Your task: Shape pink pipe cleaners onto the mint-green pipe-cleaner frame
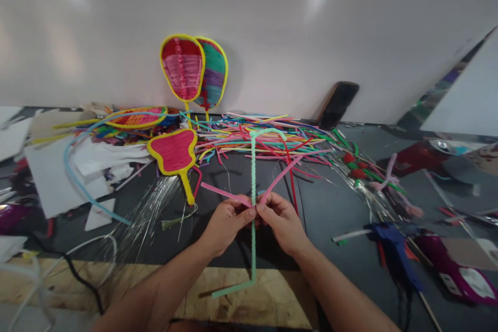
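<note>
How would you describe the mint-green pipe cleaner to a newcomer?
On the dark table, find the pile of loose pipe cleaners. Nearer the viewer, the left hand and right hand meet at the mint-green pipe cleaner. Unlike the pink strands beside it, it looks twisted and bends at both ends.

Pipe cleaner (253, 176) between fingers (246, 215), fans (190, 68) behind

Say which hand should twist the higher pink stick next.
Probably the right hand: it pinches that pink stick near its base. The left hand holds the other pink piece, across the green stick.
</note>
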The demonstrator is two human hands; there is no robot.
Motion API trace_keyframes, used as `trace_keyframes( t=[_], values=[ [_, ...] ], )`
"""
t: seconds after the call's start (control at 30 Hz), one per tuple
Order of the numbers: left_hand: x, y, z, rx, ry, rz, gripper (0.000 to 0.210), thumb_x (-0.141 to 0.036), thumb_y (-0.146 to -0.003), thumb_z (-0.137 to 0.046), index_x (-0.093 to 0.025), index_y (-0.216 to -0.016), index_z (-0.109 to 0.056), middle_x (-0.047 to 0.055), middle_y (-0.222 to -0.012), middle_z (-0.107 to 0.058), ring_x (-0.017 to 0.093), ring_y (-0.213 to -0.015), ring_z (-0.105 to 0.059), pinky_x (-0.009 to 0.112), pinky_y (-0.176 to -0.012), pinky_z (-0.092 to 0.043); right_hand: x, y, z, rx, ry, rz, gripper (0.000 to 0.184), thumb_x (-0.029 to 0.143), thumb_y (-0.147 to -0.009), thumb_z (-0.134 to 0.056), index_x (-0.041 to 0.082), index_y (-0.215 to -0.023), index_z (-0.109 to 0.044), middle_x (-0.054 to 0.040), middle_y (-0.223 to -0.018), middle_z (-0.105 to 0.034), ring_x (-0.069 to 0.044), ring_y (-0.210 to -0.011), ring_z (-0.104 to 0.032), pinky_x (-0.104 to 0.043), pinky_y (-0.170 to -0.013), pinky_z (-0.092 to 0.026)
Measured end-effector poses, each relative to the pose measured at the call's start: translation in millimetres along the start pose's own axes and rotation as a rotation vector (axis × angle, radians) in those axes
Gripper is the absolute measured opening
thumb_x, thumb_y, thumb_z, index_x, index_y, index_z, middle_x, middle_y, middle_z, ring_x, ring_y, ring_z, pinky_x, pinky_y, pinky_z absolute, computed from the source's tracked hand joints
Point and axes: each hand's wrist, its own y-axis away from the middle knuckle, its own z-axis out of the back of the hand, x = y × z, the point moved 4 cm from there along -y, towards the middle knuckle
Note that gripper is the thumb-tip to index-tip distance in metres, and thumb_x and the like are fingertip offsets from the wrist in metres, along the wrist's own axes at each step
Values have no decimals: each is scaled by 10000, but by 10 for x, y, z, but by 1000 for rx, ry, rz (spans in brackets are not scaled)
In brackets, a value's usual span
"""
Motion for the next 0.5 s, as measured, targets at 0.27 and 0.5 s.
trace_keyframes(
  t=[0.27,0.5],
  values=[
    [-7,33,15,-16,197,127,235,-313,-671,-739,-135,-704,-590,-2,-590,-597,99,-495,-552,224,-510,-446,-24,-20,91,-28,-144,-39,209,312,-703,-723,204,-848,-617,31,-680,-579,-71,-504,-471,-204,-472,-381],
    [2,0,55,-13,189,94,187,-283,-734,-684,-136,-694,-576,1,-612,-599,88,-531,-547,218,-563,-436,157,-40,233,-190,-134,155,168,264,-697,-727,216,-829,-635,55,-599,-516,-55,-462,-399,-191,-444,-335]
  ],
)
